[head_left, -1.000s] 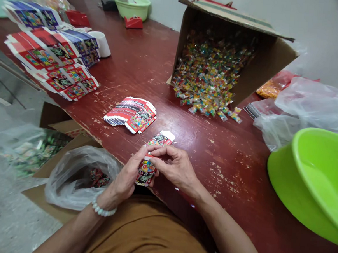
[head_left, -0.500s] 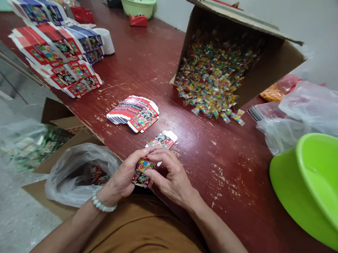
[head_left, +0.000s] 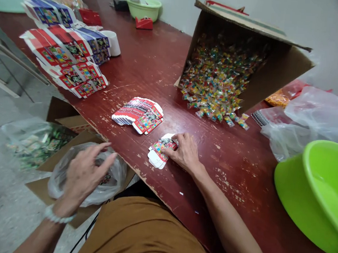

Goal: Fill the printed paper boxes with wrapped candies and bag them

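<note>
Now, right hand (head_left: 186,153) on carton (head_left: 161,151), left hand (head_left: 85,172) raised (fingers (head_left: 102,152) spread)

Blurred left hand (head_left: 85,173) partly hides the plastic bag (head_left: 116,179).

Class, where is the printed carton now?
In the head view, the printed carton lies under the right hand on the red table, nearest the carton stack.

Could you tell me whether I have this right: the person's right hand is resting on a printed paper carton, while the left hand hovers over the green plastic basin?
Not quite: the left hand hovers over the clear plastic bag instead, as the head view shows. The right hand on the printed paper carton is as you said.
</note>
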The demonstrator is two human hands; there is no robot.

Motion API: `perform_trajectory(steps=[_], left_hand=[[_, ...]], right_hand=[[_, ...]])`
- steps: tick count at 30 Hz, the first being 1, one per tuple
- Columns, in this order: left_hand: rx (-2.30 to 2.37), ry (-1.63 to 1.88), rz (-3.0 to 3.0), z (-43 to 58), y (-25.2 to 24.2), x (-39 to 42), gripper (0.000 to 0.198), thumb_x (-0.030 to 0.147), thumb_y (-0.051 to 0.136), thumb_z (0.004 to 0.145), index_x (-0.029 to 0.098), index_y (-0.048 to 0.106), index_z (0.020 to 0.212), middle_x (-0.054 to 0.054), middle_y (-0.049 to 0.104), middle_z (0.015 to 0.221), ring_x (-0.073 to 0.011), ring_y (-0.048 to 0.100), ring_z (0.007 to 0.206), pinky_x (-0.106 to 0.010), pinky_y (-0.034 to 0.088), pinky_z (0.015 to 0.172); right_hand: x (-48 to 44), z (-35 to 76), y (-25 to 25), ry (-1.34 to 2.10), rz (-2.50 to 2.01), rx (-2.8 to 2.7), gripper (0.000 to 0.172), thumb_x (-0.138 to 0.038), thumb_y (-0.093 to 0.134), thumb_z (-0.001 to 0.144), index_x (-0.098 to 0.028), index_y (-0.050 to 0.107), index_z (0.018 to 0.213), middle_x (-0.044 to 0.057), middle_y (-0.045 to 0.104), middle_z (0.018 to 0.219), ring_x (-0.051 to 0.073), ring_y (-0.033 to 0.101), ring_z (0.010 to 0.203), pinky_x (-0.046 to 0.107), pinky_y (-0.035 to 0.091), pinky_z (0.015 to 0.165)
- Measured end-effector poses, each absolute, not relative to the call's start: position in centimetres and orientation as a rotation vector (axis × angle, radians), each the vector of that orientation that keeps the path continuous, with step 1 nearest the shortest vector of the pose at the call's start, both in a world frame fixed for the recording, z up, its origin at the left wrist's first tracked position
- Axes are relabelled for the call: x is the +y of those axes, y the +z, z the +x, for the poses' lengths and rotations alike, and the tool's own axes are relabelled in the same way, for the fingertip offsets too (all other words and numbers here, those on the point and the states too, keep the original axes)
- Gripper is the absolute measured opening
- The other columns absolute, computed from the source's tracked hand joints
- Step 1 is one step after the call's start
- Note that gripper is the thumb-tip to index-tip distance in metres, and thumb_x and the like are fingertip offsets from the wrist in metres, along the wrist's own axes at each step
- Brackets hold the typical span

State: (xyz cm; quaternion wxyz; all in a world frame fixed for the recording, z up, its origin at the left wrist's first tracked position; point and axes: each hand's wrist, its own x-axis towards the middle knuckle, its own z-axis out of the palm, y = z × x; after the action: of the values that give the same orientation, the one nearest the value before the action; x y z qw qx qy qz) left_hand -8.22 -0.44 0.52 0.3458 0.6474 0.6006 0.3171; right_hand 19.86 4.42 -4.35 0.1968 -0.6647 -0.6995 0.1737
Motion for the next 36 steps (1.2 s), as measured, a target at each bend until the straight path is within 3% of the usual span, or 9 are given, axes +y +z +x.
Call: perform_trajectory(steps=[3, 8, 11, 16, 20, 26, 32, 36], left_hand=[[1.663, 0.760, 1.958, -4.3, -1.0, 0.5, 0.043, 0.050, 0.061, 0.088, 0.022, 0.069, 0.119, -0.009, 0.070, 0.089, -0.0256, 0.062, 0.087, -0.033, 0.046, 0.074], [1.703, 0.607, 2.331, 0.4, -2.8, 2.7, 0.038, 0.046, 0.065, 0.088, 0.021, 0.070, 0.116, -0.011, 0.072, 0.103, -0.0281, 0.059, 0.093, -0.038, 0.044, 0.082], [1.534, 0.664, 2.155, 0.6, -2.4, 3.3, 0.033, 0.041, 0.063, 0.089, 0.020, 0.072, 0.112, -0.008, 0.073, 0.102, -0.0271, 0.061, 0.096, -0.037, 0.045, 0.085], [0.920, 0.449, 1.373, -0.3, 0.2, 3.5, 0.041, 0.047, 0.064, 0.086, 0.013, 0.072, 0.107, -0.006, 0.072, 0.086, -0.0208, 0.066, 0.077, -0.031, 0.050, 0.070], [0.662, 0.307, 1.123, 0.1, 1.1, 3.5, 0.036, 0.039, 0.076, 0.075, 0.012, 0.071, 0.099, -0.008, 0.073, 0.091, -0.0209, 0.068, 0.082, -0.033, 0.052, 0.079], [0.671, 0.255, 1.153, 1.2, 1.0, 3.0, 0.034, 0.046, 0.074, 0.075, 0.013, 0.067, 0.076, -0.006, 0.070, 0.068, -0.0166, 0.062, 0.065, -0.030, 0.051, 0.068], [0.723, 0.060, 1.155, 1.2, 1.7, 2.5, 0.037, 0.047, 0.080, 0.069, 0.016, 0.065, 0.082, -0.002, 0.069, 0.071, -0.0164, 0.063, 0.069, -0.031, 0.052, 0.071], [0.755, 0.000, 1.183, 1.3, 1.7, 2.6, 0.032, 0.043, 0.079, 0.069, 0.016, 0.065, 0.079, -0.003, 0.069, 0.071, -0.0175, 0.063, 0.069, -0.031, 0.052, 0.069]], right_hand=[[4.3, 19.2, -4.1, 0.544, -1.939, -1.966, 0.049, -0.055, 0.079, 0.074, -0.022, 0.066, 0.108, 0.010, 0.057, 0.109, 0.029, 0.053, 0.106, 0.040, 0.041, 0.086], [4.2, 19.6, -4.0, 0.772, -1.810, -1.661, 0.020, -0.028, 0.079, 0.076, -0.020, 0.069, 0.091, 0.003, 0.055, 0.094, 0.021, 0.055, 0.090, 0.033, 0.042, 0.080], [3.5, 20.0, -3.4, 0.864, -1.580, -1.483, 0.007, -0.023, 0.075, 0.079, -0.019, 0.068, 0.079, 0.001, 0.054, 0.088, 0.017, 0.054, 0.079, 0.030, 0.044, 0.073], [2.2, 20.1, -0.4, 0.766, -1.262, -1.638, 0.008, -0.022, 0.074, 0.083, -0.022, 0.069, 0.077, 0.001, 0.059, 0.082, 0.017, 0.057, 0.081, 0.030, 0.043, 0.073], [1.5, 20.1, 1.4, 0.764, -1.165, -1.785, 0.010, -0.018, 0.072, 0.085, -0.021, 0.067, 0.078, 0.000, 0.060, 0.079, 0.014, 0.057, 0.072, 0.027, 0.043, 0.066], [0.7, 20.6, 2.4, 0.712, -1.147, -1.956, 0.008, -0.013, 0.066, 0.086, -0.018, 0.065, 0.081, 0.002, 0.062, 0.083, 0.013, 0.057, 0.072, 0.025, 0.042, 0.064], [0.4, 20.8, 2.6, 0.798, -1.026, -2.032, 0.012, -0.005, 0.064, 0.079, -0.017, 0.062, 0.078, 0.000, 0.063, 0.078, 0.011, 0.056, 0.069, 0.024, 0.043, 0.065], [0.5, 20.3, 2.5, 0.905, -1.115, -1.971, 0.011, -0.012, 0.073, 0.078, -0.017, 0.063, 0.080, -0.002, 0.061, 0.074, 0.009, 0.052, 0.063, 0.022, 0.041, 0.061]])
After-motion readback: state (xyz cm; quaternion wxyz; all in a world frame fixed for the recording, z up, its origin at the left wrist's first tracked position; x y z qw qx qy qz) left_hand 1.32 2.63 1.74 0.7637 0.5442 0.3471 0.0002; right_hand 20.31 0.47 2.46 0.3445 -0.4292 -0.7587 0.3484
